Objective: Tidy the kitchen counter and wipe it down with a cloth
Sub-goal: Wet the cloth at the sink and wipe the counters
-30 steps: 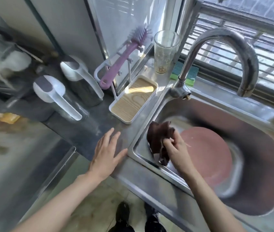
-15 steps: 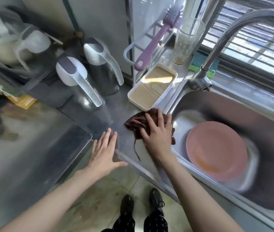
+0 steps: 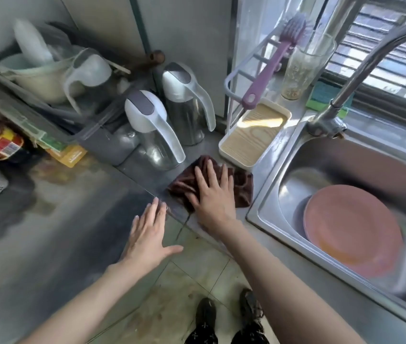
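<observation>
A dark brown cloth (image 3: 243, 187) lies flat on the steel counter (image 3: 78, 219), just left of the sink. My right hand (image 3: 212, 194) presses down on it with the fingers spread straight. My left hand (image 3: 148, 234) hovers at the counter's front corner with straight fingers and holds nothing. Its fingertips are close to the counter edge, a little left of the cloth.
Two steel jugs (image 3: 154, 135) with white handles stand just behind the cloth. A cream tray (image 3: 254, 135) with a purple brush (image 3: 271, 63) sits beside them. A glass (image 3: 306, 65) and sponge (image 3: 326, 95) line the sill. The sink (image 3: 346, 155) holds a pink plate (image 3: 351, 227). A dish rack (image 3: 43, 80) fills the back left.
My right hand lifted the cloth out of the sink, laid it on the counter and slid it left toward the jugs. My left hand stayed near the counter's front corner.
</observation>
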### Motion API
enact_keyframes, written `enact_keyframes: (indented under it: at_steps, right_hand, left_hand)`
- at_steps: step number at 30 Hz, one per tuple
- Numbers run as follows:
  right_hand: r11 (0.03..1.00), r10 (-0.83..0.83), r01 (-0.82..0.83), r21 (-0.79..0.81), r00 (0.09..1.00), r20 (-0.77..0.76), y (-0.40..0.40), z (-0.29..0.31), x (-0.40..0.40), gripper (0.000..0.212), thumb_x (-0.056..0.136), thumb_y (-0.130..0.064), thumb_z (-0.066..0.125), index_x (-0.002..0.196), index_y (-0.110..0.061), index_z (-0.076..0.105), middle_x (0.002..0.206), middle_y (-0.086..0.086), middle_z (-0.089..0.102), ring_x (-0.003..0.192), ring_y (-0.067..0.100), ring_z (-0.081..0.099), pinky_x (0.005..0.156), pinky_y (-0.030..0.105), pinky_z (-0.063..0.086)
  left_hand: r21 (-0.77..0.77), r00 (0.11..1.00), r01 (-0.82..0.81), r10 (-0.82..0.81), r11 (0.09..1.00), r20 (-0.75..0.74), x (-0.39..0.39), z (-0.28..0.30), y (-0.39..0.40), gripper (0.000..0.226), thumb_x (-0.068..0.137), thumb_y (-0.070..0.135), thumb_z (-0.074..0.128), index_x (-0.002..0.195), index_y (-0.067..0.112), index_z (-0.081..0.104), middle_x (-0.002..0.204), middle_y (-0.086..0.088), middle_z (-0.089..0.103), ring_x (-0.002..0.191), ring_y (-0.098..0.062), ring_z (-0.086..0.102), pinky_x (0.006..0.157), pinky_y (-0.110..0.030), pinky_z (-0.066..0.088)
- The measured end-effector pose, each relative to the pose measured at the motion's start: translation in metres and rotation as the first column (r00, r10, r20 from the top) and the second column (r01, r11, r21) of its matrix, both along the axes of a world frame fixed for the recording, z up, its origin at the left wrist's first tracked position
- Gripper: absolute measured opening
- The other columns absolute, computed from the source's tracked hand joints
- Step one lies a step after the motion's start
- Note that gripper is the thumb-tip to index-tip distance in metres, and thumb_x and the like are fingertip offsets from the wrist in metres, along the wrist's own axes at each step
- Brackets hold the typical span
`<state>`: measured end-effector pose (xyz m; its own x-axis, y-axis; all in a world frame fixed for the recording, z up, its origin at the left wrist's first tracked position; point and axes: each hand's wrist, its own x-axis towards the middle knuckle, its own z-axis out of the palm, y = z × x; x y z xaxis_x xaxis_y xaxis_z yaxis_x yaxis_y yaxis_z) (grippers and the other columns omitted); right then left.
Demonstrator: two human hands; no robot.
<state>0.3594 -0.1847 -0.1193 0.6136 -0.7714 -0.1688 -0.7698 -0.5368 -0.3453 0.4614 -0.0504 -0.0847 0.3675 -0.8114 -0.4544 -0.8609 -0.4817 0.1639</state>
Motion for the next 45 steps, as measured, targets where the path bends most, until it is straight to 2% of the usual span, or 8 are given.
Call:
enact_keyframes:
  at_steps: [8,15,18,25,30,34,40,45]
  right_hand:
    - [0.978,0.157,-0.164,-0.131,0.986,-0.063,0.057,-0.001,-0.045,0.051,0.085,-0.051,0.032,0.131,-0.036,0.049,0.141,0.001,0.048,0.126,0.042,0.046,0.095,0.055,0.043]
    - [0.976,-0.060,0.065,-0.206,0.998,0.033,0.078,-0.003,-0.049,0.065,0.065,-0.015,0.081,0.125,-0.019,0.058,0.135,0.014,0.053,0.119,0.050,0.048,0.093,0.058,0.042]
    - [0.970,0.033,-0.036,-0.241,0.999,-0.015,0.106,-0.004,-0.101,0.085,0.048,0.006,0.079,0.127,-0.018,0.056,0.134,0.014,0.054,0.115,0.049,0.052,0.091,0.055,0.044]
    - [0.918,-0.357,0.331,-0.217,0.929,-0.095,0.120,0.001,-0.235,0.085,0.051,0.010,0.075,0.129,-0.014,0.054,0.142,0.012,0.046,0.123,0.048,0.045,0.101,0.055,0.037]
    - [0.722,-0.669,0.653,-0.228,0.744,0.011,0.129,-0.004,-0.302,0.049,0.079,-0.002,0.050,0.127,-0.009,0.055,0.139,0.020,0.046,0.122,0.049,0.041,0.102,0.060,0.036]
    - [0.294,-0.952,0.948,-0.121,0.302,0.050,0.111,0.002,-0.317,0.044,0.089,0.001,0.038,0.131,-0.004,0.047,0.142,0.025,0.039,0.126,0.053,0.031,0.110,0.059,0.020]
    - [0.784,-0.606,0.611,-0.107,0.791,0.078,0.067,0.011,-0.162,0.045,0.068,-0.011,0.073,0.112,-0.013,0.066,0.116,0.013,0.066,0.111,0.048,0.055,0.091,0.059,0.043]
    - [0.896,-0.443,0.443,-0.036,0.896,0.026,0.053,0.019,-0.129,0.045,0.061,-0.018,0.075,0.105,-0.013,0.068,0.110,0.009,0.068,0.105,0.042,0.060,0.088,0.052,0.048]
  left_hand:
    - [0.054,0.999,0.047,-0.048,0.997,0.018,0.007,-0.005,0.009,0.114,0.073,0.056,0.062,0.143,0.016,-0.017,0.152,-0.005,-0.026,0.142,-0.020,-0.016,0.116,-0.041,-0.001]
    - [0.049,0.999,0.036,-0.036,0.998,-0.004,0.008,0.002,0.007,0.106,0.077,0.052,0.061,0.145,0.015,-0.011,0.154,-0.006,-0.018,0.144,-0.022,-0.009,0.116,-0.045,0.001]
    - [-0.028,0.998,0.024,-0.025,0.999,-0.051,-0.005,0.011,0.005,0.082,0.085,0.031,0.054,0.146,0.015,0.002,0.156,-0.005,-0.009,0.144,-0.022,-0.002,0.117,-0.045,0.002]
    - [-0.172,0.942,0.270,-0.297,0.947,-0.156,-0.085,0.022,-0.017,0.066,0.088,0.023,0.047,0.145,0.016,0.014,0.157,-0.003,-0.004,0.144,-0.018,-0.001,0.117,-0.039,0.001]
    - [-0.196,0.880,0.402,-0.437,0.894,-0.186,-0.135,0.021,-0.037,0.066,0.092,0.023,0.040,0.146,0.016,0.004,0.156,0.001,-0.010,0.143,-0.014,-0.009,0.116,-0.035,-0.006]
    - [-0.257,0.917,0.311,-0.360,0.915,-0.173,-0.143,0.014,-0.045,0.066,0.091,0.018,0.042,0.146,0.014,0.006,0.156,0.000,-0.003,0.144,-0.014,-0.003,0.116,-0.036,-0.002]
    - [-0.312,0.957,0.197,-0.251,0.929,-0.144,-0.128,0.004,-0.038,0.064,0.088,0.009,0.046,0.144,0.010,0.016,0.156,-0.003,0.006,0.144,-0.016,0.003,0.116,-0.035,0.001]
    - [-0.324,0.974,0.153,-0.198,0.934,-0.111,-0.124,0.005,-0.043,0.065,0.085,0.005,0.047,0.143,0.007,0.018,0.155,-0.007,0.009,0.144,-0.019,0.006,0.116,-0.038,0.005]
